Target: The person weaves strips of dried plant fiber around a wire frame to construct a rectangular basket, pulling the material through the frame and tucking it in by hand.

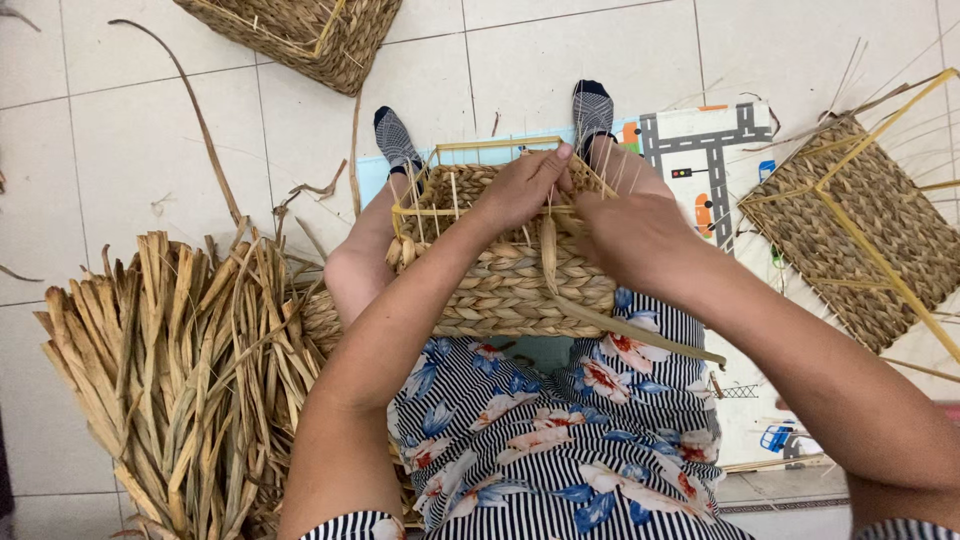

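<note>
On the lap, a half-woven basket (505, 265) of braided straw sits on its yellow wire frame (440, 210). The left hand (522, 187) lies over the basket's top edge, fingers curled on the weave and a frame wire; its fingertips are hidden behind the rim. The right hand (632, 235) closes near the rim, seemingly pinching a loose strand (600, 322) that trails toward the knee, though the fingers are turned away. A heap of dried leaves (170, 370) crowds the left side, cut off below. Another wire-framed weaving (860, 225) lies right. Farther off, a finished basket (300, 35) is cropped at the top edge.
</note>
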